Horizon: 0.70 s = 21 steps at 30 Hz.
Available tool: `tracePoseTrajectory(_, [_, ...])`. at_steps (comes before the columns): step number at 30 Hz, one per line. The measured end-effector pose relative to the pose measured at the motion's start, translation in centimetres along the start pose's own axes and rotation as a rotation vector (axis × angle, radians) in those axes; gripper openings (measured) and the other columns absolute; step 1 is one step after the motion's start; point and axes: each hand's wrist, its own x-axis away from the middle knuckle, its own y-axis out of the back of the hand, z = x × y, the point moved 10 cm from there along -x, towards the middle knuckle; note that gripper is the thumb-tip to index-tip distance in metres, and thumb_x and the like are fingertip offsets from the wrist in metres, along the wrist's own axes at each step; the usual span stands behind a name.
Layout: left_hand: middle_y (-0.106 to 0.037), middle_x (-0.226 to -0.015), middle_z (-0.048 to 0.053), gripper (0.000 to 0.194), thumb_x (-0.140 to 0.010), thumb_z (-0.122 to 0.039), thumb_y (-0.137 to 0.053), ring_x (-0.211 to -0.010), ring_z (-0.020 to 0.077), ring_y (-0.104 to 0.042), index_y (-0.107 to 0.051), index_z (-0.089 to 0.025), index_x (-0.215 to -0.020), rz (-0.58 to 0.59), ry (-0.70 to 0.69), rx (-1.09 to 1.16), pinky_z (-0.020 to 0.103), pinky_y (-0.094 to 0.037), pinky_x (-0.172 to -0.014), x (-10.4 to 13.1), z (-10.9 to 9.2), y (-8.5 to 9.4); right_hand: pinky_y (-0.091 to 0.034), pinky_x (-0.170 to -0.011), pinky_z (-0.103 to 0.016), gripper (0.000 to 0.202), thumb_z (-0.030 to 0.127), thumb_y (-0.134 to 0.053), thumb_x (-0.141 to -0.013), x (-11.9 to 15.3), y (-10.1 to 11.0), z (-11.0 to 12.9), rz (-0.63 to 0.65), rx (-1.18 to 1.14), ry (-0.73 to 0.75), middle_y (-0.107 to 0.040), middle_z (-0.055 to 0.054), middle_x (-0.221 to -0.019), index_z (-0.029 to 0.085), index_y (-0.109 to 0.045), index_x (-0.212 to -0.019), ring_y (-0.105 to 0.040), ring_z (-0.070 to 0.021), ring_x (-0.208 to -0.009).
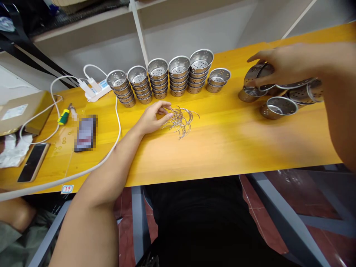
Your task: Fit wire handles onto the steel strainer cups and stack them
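Observation:
My right hand point(289, 66) reaches over the loose cups at the right, its thumb and fingers around the rim of a perforated steel cup point(251, 76). That cup is tilted, just above another small cup point(247, 95). My left hand point(152, 118) rests on the table with loosely curled fingers and the thumb apart. Its fingertips lie at the edge of a small pile of thin, curved metal wires point(182, 120). I see nothing held in it, though whether it touches the wires I cannot tell.
Several stacks of perforated cups point(157, 79) stand in a row at the back, ending in a shorter stack point(219, 79). More cups point(279, 107) lie at the right. Left are a power strip point(97, 91), white cable point(118, 122), screwdriver point(63, 116), and phone point(33, 163).

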Motion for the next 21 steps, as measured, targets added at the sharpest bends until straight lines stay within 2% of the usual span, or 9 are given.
tracePoseTrajectory(2, [-0.087, -0.133, 0.015, 0.052, -0.100, -0.055, -0.083, -0.105, 0.0169, -0.086, -0.076, -0.016, -0.134, -0.003, 0.008, 0.000, 0.034, -0.069, -0.100, 0.0, 0.0, 0.1, -0.061, -0.119, -0.068, 0.106, 0.052, -0.088, -0.099, 0.7, 0.2, 0.5, 0.026, 0.113, -0.058, -0.064, -0.022, -0.170, 0.035, -0.035, -0.188, -0.068, -0.0547, -0.150])
tracePoseTrajectory(4, [-0.087, -0.133, 0.015, 0.054, -0.100, -0.057, -0.083, -0.105, 0.0169, -0.085, -0.076, -0.016, -0.133, -0.007, 0.014, 0.001, 0.033, -0.069, -0.100, 0.0, 0.0, 0.1, -0.060, -0.122, -0.067, 0.108, 0.048, -0.090, -0.102, 1.4, 0.6, 1.8, 0.023, 0.085, -0.050, -0.062, -0.022, -0.174, 0.036, -0.030, -0.190, -0.067, -0.0546, -0.153])
tracePoseTrajectory(8, [-0.088, -0.131, 0.015, 0.054, -0.100, -0.059, -0.084, -0.104, 0.0166, -0.085, -0.077, -0.017, -0.133, -0.009, 0.017, 0.003, 0.033, -0.069, -0.099, 0.0, 0.0, 0.2, -0.059, -0.126, -0.062, 0.100, 0.035, -0.095, -0.102, 2.8, 1.6, 4.7, -0.016, 0.000, 0.019, -0.066, -0.023, -0.170, 0.027, -0.042, -0.187, -0.068, -0.0508, -0.153])
tracePoseTrajectory(12, [-0.088, -0.131, 0.015, 0.055, -0.100, -0.060, -0.084, -0.103, 0.0168, -0.085, -0.076, -0.017, -0.132, -0.006, 0.015, 0.007, 0.034, -0.070, -0.098, 0.0, 0.1, 0.2, -0.057, -0.125, -0.055, 0.089, 0.035, -0.094, -0.105, 4.0, 2.7, 6.7, -0.061, -0.105, 0.038, -0.068, -0.024, -0.166, 0.023, -0.052, -0.182, -0.070, -0.0428, -0.150])
tracePoseTrajectory(16, [-0.088, -0.132, 0.016, 0.056, -0.101, -0.061, -0.083, -0.105, 0.0175, -0.086, -0.076, -0.016, -0.133, -0.001, 0.011, -0.005, 0.034, -0.070, -0.100, 0.0, 0.1, 0.1, -0.056, -0.124, -0.049, 0.087, 0.042, -0.092, -0.103, 3.9, 2.7, 6.8, -0.081, -0.169, -0.006, -0.070, -0.021, -0.165, 0.022, -0.056, -0.180, -0.073, -0.0352, -0.146])
tracePoseTrajectory(19, [-0.088, -0.134, 0.017, 0.057, -0.101, -0.061, -0.082, -0.106, 0.0180, -0.086, -0.076, -0.015, -0.134, 0.006, 0.024, -0.012, 0.035, -0.070, -0.101, 0.1, 0.1, 0.0, -0.062, -0.117, -0.049, 0.093, 0.034, -0.101, -0.094, 3.5, 2.3, 6.0, -0.089, -0.241, -0.061, -0.076, -0.021, -0.157, 0.023, -0.061, -0.178, -0.080, -0.0337, -0.131])
tracePoseTrajectory(21, [-0.087, -0.135, 0.017, 0.058, -0.101, -0.060, -0.081, -0.108, 0.0182, -0.086, -0.076, -0.014, -0.135, 0.009, 0.033, -0.015, 0.035, -0.070, -0.102, 0.1, 0.1, 0.0, -0.063, -0.118, -0.052, 0.092, 0.029, -0.105, -0.091, 3.6, 2.5, 5.7, -0.125, -0.291, -0.067, -0.077, -0.020, -0.155, 0.024, -0.066, -0.174, -0.082, -0.0346, -0.128])
